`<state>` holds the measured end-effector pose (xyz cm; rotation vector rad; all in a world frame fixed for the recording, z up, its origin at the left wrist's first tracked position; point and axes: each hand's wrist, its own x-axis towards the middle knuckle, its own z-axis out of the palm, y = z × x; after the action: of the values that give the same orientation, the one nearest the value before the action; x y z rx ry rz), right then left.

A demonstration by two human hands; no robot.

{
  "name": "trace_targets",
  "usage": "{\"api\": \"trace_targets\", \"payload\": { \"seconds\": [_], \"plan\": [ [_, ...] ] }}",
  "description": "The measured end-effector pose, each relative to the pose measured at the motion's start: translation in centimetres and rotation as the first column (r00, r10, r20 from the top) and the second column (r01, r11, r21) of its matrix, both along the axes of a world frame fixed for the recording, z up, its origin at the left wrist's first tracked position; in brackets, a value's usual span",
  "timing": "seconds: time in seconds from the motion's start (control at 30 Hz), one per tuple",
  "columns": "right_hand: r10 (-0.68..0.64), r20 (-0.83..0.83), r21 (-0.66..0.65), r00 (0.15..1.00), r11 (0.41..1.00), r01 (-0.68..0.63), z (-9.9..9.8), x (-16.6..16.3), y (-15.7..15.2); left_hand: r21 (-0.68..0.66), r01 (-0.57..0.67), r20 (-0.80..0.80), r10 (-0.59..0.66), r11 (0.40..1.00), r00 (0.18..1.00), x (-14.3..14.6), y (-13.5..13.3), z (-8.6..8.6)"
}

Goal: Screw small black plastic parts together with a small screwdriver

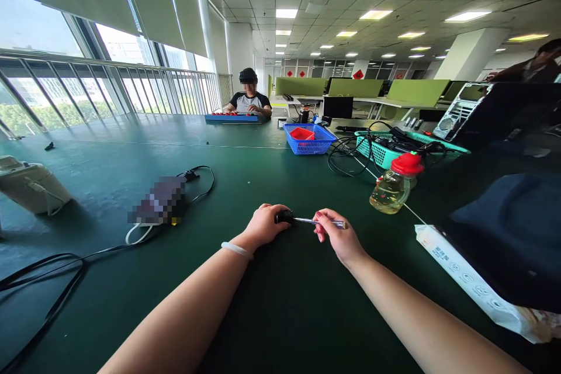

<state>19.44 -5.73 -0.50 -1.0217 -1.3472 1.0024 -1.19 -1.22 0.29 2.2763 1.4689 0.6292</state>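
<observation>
A: What do the hands hold?

B: Left hand (263, 225): fingers closed around a small black part (284, 217), low over the worktop (245, 178), straight ahead of the wearer. Right hand (337, 235): thumb and fingers pinched on the handle of a slim screwdriver (303, 220).

A: How far along is the work?

B: Apparently under way and unfinished: the part is gripped and the tool lined up with it. No loose screw or separated piece can be made out, so the driving itself seems to remain; whether the tip touches is too small to tell.

A: Which way do the pieces point?

B: Screwdriver: long axis nearly crosswise, tip leftward at the part, handle end rightward and slightly nearer the wearer. Black part: partly covered by fingers, long axis uncertain.

A: And farther out?

B: A red-lidded bottle (389, 194) to the right, a blue basket (309, 146) ahead, a seated person (248, 98) beyond
</observation>
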Motion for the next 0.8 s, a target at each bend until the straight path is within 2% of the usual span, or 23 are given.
{"api": "trace_targets", "payload": {
  "seconds": [0.13, 0.3, 0.53, 0.67, 0.8],
  "plan": [
    [0.002, -0.211, -0.120, 0.977, 0.992, -0.028, 0.14, -0.06, 0.23, -0.015, -0.007, -0.006, 0.007, 1.000, 1.000, 0.00, -0.06, 0.14],
    [-0.038, -0.370, -0.233, 0.928, 0.971, -0.053, -0.08, 0.31, 0.65, -0.007, -0.001, -0.022, 0.001, 1.000, 1.000, 0.02, -0.10, 0.22],
    [-0.096, -0.477, -0.291, 0.874, 0.955, -0.054, -0.34, 0.74, 1.06, -0.028, 0.004, -0.018, -0.005, 1.000, 1.000, -0.04, -0.03, 0.27],
    [-0.118, -0.520, -0.315, 0.846, 0.947, -0.062, -0.17, 0.56, 0.91, -0.033, 0.076, -0.013, -0.077, 0.997, 0.997, -0.12, -0.19, 0.56],
    [-0.087, -0.505, -0.312, 0.859, 0.946, -0.088, -0.11, 0.53, 0.80, -0.053, 0.140, -0.001, -0.140, 0.989, 0.990, -0.22, -0.34, 0.74]
  ]
}}
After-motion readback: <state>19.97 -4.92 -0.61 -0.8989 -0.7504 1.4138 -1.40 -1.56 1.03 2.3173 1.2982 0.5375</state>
